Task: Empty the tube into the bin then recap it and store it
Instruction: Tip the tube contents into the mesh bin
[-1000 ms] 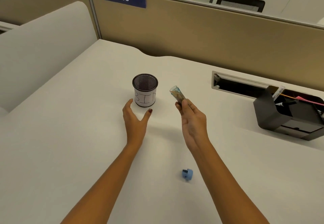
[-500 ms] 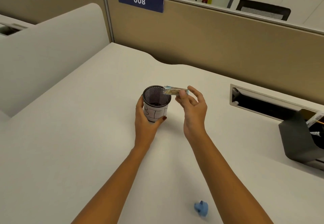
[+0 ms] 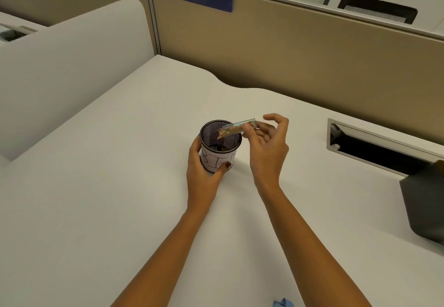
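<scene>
A black mesh cup with a white label reading BIN (image 3: pixel 219 148) stands in the middle of the white desk. My left hand (image 3: pixel 204 169) is wrapped around its lower part. My right hand (image 3: pixel 266 148) pinches a clear uncapped tube (image 3: pixel 236 127) between thumb and fingers. The tube is tipped with its open mouth down over the bin's rim, and brownish contents sit at the mouth. Some dark bits lie at the bin's bottom. The blue cap (image 3: pixel 283 303) lies on the desk near the bottom edge of view, beside my right forearm.
A recessed cable slot (image 3: pixel 374 148) runs along the desk's back right. A dark grey desk organiser (image 3: pixel 425 205) stands at the right edge. Beige partition walls (image 3: pixel 288 49) close off the back and the left side.
My left hand went from open beside the bin to gripping it. My right hand carried the tube over the rim and tipped its mouth downward. The view shifted closer.
</scene>
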`<state>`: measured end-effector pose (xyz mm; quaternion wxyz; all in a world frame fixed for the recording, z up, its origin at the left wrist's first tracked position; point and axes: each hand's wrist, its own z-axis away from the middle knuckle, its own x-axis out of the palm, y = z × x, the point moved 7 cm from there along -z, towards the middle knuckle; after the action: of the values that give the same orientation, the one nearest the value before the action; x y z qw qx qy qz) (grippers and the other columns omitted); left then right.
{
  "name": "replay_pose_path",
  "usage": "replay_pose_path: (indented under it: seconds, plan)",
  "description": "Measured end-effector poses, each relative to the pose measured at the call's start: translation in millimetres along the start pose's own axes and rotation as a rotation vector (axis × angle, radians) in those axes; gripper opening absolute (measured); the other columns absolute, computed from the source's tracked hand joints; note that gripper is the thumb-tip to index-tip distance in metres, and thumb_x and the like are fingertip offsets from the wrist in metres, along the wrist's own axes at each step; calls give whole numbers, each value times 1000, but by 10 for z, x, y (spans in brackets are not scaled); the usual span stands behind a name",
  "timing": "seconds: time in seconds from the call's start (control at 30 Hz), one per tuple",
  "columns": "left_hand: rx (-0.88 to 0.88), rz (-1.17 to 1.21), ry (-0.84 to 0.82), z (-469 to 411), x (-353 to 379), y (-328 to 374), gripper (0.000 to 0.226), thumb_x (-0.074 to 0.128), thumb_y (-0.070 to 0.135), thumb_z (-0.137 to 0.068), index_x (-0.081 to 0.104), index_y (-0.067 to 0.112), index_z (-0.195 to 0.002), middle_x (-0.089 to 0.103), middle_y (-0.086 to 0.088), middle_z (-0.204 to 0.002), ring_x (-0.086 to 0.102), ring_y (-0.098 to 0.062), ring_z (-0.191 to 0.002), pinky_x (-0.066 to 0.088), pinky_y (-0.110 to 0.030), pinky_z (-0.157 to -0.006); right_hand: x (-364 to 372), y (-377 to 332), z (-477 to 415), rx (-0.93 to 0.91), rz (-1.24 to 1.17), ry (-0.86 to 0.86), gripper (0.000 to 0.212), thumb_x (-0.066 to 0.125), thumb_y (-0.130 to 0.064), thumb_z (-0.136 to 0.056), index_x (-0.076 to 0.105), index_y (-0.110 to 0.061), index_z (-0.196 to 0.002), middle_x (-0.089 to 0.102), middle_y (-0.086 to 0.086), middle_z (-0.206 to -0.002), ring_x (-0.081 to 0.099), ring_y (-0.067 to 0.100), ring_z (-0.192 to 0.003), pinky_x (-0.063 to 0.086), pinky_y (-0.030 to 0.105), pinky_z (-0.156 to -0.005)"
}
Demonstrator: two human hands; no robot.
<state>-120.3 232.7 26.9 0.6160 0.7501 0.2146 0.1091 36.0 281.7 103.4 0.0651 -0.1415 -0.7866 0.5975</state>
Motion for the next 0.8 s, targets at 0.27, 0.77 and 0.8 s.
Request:
replay_pose_path:
  seconds: [0.27,0.77,0.8]
  plan:
    - [-6,-2,3,7,-6,4,85,79,15,-71,32,32,-139,43,13,-142,44,-13,-130,42,-16,-100,33,-77,-5,-130,111,-14,31,73,-14,-84,51,-15,-107,67,2,-96,66,0,-84,56,14,-75]
    - [-34,-1,6,-2,8,-27,86,80,12,-70,32,27,-140,45,6,-143,46,-16,-130,45,-31,-104,96,-293,104,-433,317,-111,33,72,-8,-85,51,-7,-111,61,-1,-94,57,1,-77,52,13,-74]
    - [-33,-4,7,-5,7,-29,86,80,13,-69,32,27,-140,45,6,-143,46,-16,-130,45,-33,-104,114,-300,116,-467,349,-124,29,72,-8,-85,54,-6,-109,63,2,-94,56,3,-78,53,16,-74]
